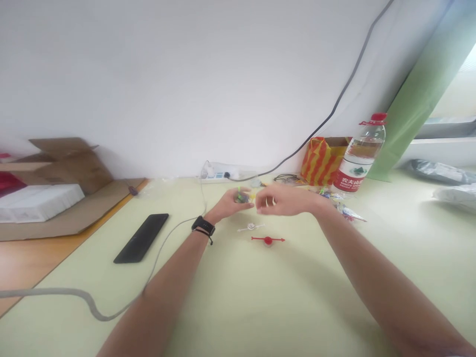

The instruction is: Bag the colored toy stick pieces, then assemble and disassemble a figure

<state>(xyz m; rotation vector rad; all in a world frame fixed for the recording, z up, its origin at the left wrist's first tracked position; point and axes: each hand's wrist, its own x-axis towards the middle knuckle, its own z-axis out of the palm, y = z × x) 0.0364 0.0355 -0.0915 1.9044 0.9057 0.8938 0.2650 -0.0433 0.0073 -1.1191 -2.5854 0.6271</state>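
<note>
My left hand (pixel 231 202), with a dark watch at the wrist, curls around a small bundle of green and yellow pieces (pixel 242 198) that is partly hidden and too blurred to name. Just to its right, my right hand (pixel 284 199) has its fingers bent and closed in a pinch; I cannot make out what is in them. A white arrow spinner (pixel 251 226) lies on the table below my hands. Nearer to me is a red arrow spinner (pixel 267 241) on a small round base, pointing right.
Left lie a black phone-like slab (pixel 141 238) and a grey cable (pixel 87 297). A power strip (pixel 217 174) sits by the wall. At right stand a water bottle (pixel 359 156), a striped bag (pixel 322 161) and small packets (pixel 347 210). Cardboard (pixel 107 203) covers the far left.
</note>
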